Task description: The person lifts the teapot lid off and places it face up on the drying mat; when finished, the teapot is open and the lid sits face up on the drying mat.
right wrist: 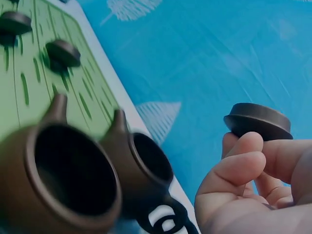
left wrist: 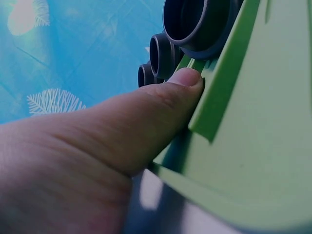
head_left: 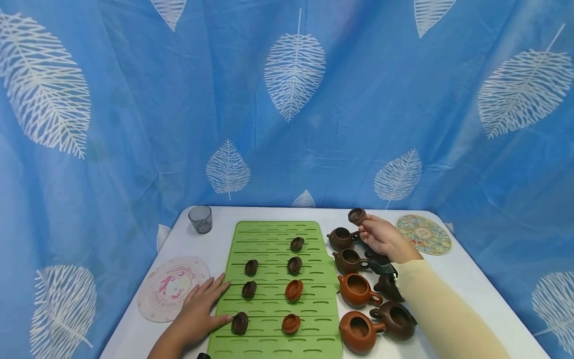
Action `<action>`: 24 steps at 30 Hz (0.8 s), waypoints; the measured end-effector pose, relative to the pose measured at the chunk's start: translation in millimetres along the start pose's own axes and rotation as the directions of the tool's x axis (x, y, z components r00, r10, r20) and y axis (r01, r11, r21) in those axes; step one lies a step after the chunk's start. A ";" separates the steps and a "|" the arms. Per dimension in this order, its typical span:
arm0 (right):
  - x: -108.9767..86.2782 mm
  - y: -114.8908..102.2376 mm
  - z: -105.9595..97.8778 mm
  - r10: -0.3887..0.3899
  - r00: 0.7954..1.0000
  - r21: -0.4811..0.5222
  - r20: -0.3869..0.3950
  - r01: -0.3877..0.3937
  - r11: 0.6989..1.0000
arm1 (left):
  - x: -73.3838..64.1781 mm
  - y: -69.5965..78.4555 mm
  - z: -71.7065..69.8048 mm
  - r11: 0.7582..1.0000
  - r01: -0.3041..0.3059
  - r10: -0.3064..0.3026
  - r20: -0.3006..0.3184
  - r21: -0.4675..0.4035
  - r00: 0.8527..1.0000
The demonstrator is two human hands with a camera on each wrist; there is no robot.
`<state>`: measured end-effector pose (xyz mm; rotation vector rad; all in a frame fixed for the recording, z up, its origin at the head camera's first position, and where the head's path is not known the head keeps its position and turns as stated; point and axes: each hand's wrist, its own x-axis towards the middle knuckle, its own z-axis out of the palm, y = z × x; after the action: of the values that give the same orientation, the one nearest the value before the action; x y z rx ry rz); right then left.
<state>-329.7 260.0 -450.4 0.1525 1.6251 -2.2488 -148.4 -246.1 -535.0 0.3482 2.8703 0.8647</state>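
Above the far right of the table, my right hand (head_left: 384, 240) pinches a dark brown teapot lid (head_left: 357, 215) between thumb and fingers. The right wrist view shows that lid (right wrist: 258, 121) close up, its knob hidden by the fingers. Beneath and left of this hand stands a lidless dark brown teapot (head_left: 342, 239). My left hand (head_left: 197, 311) lies with fingers spread along the left edge of a green slotted board (head_left: 278, 229). Its thumb reaches over the edge, tip right at a dark lid (head_left: 239, 323). More lids, dark brown and two reddish (head_left: 294, 290), stand tilted in the slots.
Several lidless teapots line the board's right side, including reddish ones (head_left: 358, 290) and a dark one (head_left: 394, 320). A glass (head_left: 201, 219) stands at the back left. A pink round mat (head_left: 172, 289) lies left, a patterned one (head_left: 423, 234) right. A blue curtain (head_left: 287, 149) hangs behind.
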 end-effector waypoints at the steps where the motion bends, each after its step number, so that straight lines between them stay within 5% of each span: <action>1: 1.6 1.1 4.3 -0.003 1.000 0.005 0.010 0.003 1.000 | 0.0 -0.1 0.0 1.000 0.001 -0.001 0.000 -0.002 1.000; 24: 32.8 39.8 133.1 0.033 0.994 -0.031 0.105 -0.030 0.999 | -0.8 -0.9 1.3 0.999 0.011 -0.011 -0.008 -0.032 1.000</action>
<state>-330.1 117.3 -451.5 0.0508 1.5894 -2.1697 -147.6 -246.3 -536.6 0.3256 2.8598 0.9110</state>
